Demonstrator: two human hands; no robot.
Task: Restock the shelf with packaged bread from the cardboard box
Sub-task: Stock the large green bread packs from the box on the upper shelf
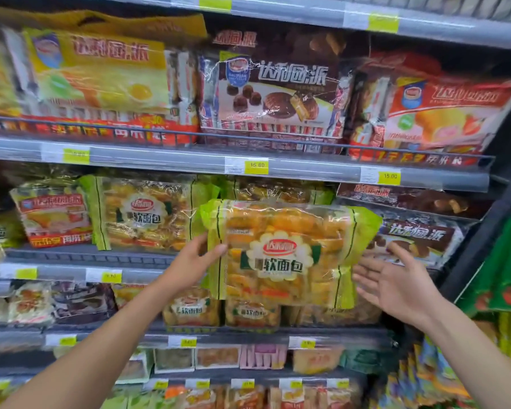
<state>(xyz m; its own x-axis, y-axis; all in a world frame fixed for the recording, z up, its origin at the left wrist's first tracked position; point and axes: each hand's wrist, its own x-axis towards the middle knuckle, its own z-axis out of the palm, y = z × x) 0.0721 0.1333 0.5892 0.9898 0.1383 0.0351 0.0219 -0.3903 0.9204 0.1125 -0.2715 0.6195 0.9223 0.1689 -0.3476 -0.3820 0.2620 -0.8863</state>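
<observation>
A large clear bag of soft bread rolls with green ends (283,252) is up in front of the middle shelf (80,256), upright and facing me. My left hand (194,262) holds its left edge, thumb on the front face. My right hand (396,278) is spread flat with straight fingers beside the bag's lower right edge; whether it touches the bag is unclear. An identical bread bag (145,214) stands on the shelf to the left, and another (275,190) sits behind the held one. The cardboard box is out of view.
The shelf above carries yellow (98,72), brown (275,93) and red (443,113) pie packs behind a wire rail. Brown pie packs (419,231) sit right of the held bag. Smaller bread bags (251,315) fill the shelf below. A green pack (502,273) hangs at right.
</observation>
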